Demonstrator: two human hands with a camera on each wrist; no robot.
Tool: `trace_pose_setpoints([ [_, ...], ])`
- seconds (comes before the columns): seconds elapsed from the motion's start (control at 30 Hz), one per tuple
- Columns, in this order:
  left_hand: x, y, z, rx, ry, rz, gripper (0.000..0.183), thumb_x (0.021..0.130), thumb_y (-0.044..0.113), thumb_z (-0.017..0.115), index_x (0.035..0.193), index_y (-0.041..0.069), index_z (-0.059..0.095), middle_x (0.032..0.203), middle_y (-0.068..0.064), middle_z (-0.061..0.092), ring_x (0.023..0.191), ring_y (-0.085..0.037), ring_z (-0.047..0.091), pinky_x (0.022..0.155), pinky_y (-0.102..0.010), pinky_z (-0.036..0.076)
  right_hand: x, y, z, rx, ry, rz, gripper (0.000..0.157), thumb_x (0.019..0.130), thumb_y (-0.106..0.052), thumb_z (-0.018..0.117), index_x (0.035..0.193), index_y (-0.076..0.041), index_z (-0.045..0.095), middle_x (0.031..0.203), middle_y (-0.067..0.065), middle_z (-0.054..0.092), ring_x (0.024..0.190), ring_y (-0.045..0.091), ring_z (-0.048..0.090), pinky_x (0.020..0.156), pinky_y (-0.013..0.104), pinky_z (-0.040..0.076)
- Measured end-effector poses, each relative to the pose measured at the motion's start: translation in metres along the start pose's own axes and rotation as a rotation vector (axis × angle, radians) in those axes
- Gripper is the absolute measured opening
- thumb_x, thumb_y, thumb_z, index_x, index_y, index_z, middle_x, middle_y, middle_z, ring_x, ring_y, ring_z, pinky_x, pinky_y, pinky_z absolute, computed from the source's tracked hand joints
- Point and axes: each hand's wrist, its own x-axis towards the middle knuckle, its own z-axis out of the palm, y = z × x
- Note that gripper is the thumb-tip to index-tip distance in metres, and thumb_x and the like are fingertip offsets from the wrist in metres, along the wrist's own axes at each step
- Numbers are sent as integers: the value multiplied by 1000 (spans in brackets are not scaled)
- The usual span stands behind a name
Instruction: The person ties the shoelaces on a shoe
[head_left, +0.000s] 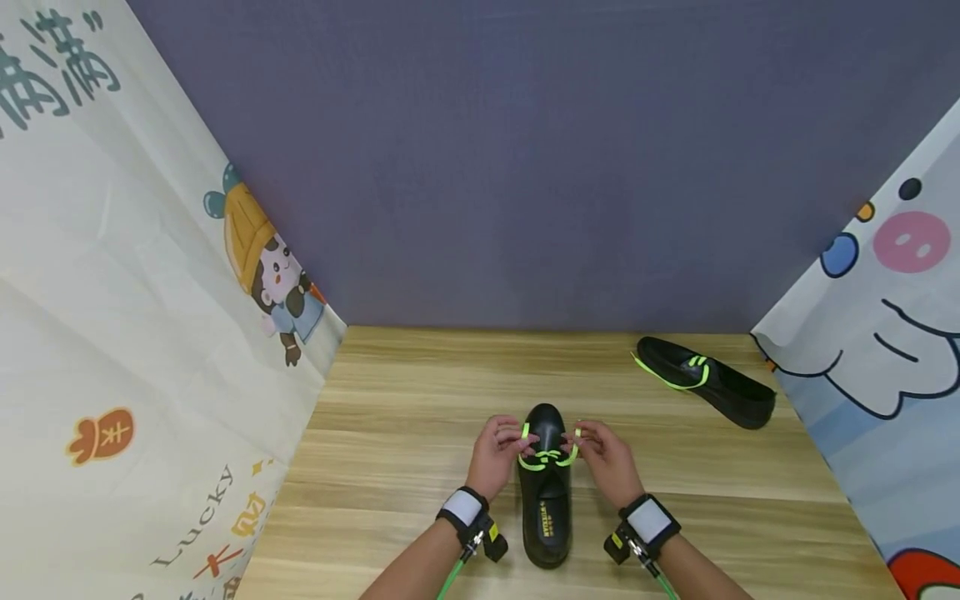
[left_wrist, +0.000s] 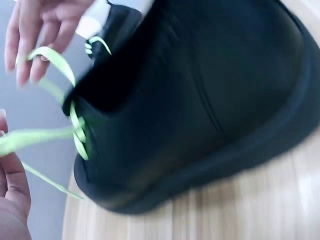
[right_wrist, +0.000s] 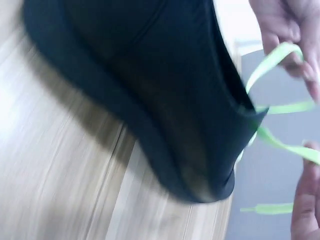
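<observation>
A black shoe (head_left: pixel 546 483) sits between both hands on the wooden surface, its toe pointing away. A neon green shoelace (head_left: pixel 547 457) crosses its front, knotted at the middle, with one length drawn out to each side. On the left, my left hand (head_left: pixel 495 454) pinches one length near its end. The other length is pinched by my right hand (head_left: pixel 606 460) to the right of the toe. In the left wrist view the lace (left_wrist: pixel 37 139) runs taut from my left fingers to the shoe. The right wrist view shows a loose lace tip (right_wrist: pixel 272 208) below the shoe's opening.
A second black shoe (head_left: pixel 712 385) with green laces lies at an angle at the back right. Behind the wooden tabletop (head_left: pixel 420 375) rises a dark blue-grey wall (head_left: pixel 525 167). Printed white cloths (head_left: pixel 150 292) hang on both sides.
</observation>
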Motion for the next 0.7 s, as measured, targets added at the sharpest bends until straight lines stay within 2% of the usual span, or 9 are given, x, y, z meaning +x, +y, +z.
trace_pose_setpoints([
  [0.1, 2, 6, 7, -55, -4, -47, 30, 94, -2, 65, 120, -13, 55, 100, -26, 72, 83, -26, 73, 74, -28, 57, 2, -5, 8, 39, -26, 36, 28, 95, 9, 60, 122, 6, 52, 103, 25, 71, 83, 27, 72, 70, 25, 53],
  [0.27, 1, 9, 12, -51, 22, -73, 11, 93, -3, 66, 100, -12, 64, 92, -24, 73, 77, -19, 71, 71, -30, 57, 3, -10, 18, 67, -30, 79, 25, 95, 11, 59, 118, 7, 52, 103, 25, 71, 82, 37, 71, 73, 30, 57],
  [0.4, -1, 8, 13, -50, -9, -44, 9, 95, -3, 63, 100, -11, 62, 95, -28, 71, 78, -28, 71, 72, -34, 57, 2, -13, 22, 65, -15, 100, 19, 95, 9, 60, 113, 4, 60, 101, 20, 70, 81, 32, 70, 72, 33, 58],
  [0.53, -1, 8, 15, -34, -86, -18, 13, 99, 2, 58, 106, -8, 58, 102, -30, 69, 81, -38, 71, 73, -38, 57, 1, -15, 25, 53, -14, 62, 19, 92, 11, 62, 108, 2, 64, 99, 17, 68, 78, 28, 68, 68, 33, 58],
  [0.63, -2, 12, 17, -33, -119, -32, 13, 101, 4, 57, 108, -6, 58, 100, -27, 69, 80, -33, 71, 73, -39, 56, 1, -16, 27, 3, -13, 26, 17, 90, 10, 65, 103, -1, 68, 96, 12, 66, 78, 23, 67, 68, 30, 57],
  [0.7, -2, 15, 20, -38, -100, -52, 14, 100, 5, 59, 108, -6, 60, 95, -22, 70, 77, -24, 70, 72, -36, 55, 1, -16, 28, -32, -11, 24, 17, 89, 9, 68, 101, -4, 69, 97, 9, 66, 80, 19, 66, 70, 27, 56],
])
